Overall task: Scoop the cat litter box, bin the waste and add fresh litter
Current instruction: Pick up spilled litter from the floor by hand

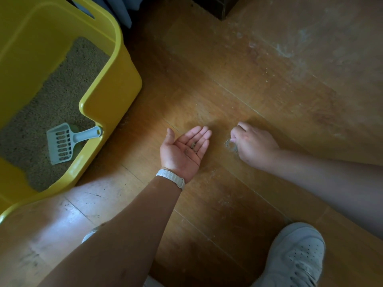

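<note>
Down on the wooden floor (259, 83) just right of the yellow litter box (116, 85), apparently gathering the spilled litter grains (228, 143). Got the left hand (184, 150) lying palm up, fingers straight and relaxed, carrying a few loose grains and gripping nothing. Can't really call the right hand (251, 145): seen from the back, fingers curled down onto the little scatter on the boards, fingertips hidden, so no telling whether pinching or just brushing. Should handle like coarse sand, going by looks: light, dry, loose, likely to roll off a flat palm at the slightest tilt, and too small to bother picking up one by one. Probably easier to sweep into a heap with the side of the hand, push onto the cupped palm, then hold that palm level on the way to the box or the bin. As for the grey scoop (64, 141): sits inside the box on the litter bed (58, 96), slotted blade flat, handle leaning against the low front lip. Looks like thin stiff plastic, next to no weight; best grabbed by the handle end, not the slots. Wouldn't lift the box itself one-handed, probably heavy with that much fill.
</note>
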Action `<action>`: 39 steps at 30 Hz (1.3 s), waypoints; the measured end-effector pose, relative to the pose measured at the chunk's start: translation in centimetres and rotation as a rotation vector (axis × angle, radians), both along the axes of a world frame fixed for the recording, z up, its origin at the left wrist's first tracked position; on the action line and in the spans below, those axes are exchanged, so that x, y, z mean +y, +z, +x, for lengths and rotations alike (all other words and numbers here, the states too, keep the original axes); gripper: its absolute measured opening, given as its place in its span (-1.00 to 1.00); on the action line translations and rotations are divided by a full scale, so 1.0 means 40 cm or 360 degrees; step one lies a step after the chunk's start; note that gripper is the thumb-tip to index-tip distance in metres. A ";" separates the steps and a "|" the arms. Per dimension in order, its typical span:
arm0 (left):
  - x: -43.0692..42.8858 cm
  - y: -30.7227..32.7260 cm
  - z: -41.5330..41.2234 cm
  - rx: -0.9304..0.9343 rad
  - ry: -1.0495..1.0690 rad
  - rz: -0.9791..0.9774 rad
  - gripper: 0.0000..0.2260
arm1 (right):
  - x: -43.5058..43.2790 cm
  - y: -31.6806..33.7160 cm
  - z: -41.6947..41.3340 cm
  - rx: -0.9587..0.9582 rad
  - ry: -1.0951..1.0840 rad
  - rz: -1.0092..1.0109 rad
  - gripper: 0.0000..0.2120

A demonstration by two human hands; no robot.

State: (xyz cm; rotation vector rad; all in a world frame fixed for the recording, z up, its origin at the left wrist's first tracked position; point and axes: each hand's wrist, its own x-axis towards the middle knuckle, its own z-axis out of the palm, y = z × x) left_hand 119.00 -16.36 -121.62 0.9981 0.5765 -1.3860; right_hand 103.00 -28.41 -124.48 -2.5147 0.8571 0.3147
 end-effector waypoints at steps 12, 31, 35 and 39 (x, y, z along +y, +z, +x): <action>-0.003 -0.001 -0.033 0.0169 0.0025 -0.0110 -0.31 | 0.155 0.119 0.130 -0.0708 0.0041 0.0132 -0.70; 0.005 0.002 0.005 -0.0012 0.0126 0.0052 -0.36 | -0.052 -0.006 -0.080 -0.0223 -0.0078 0.0157 -0.55; 0.001 -0.003 -0.002 -0.0030 0.0113 0.0066 -0.36 | -0.045 -0.028 -0.082 -0.0378 -0.0014 0.0041 -0.68; -0.005 -0.007 -0.007 -0.0032 0.0104 0.0074 -0.36 | -0.033 -0.039 -0.077 -0.0546 -0.0107 0.0001 -0.65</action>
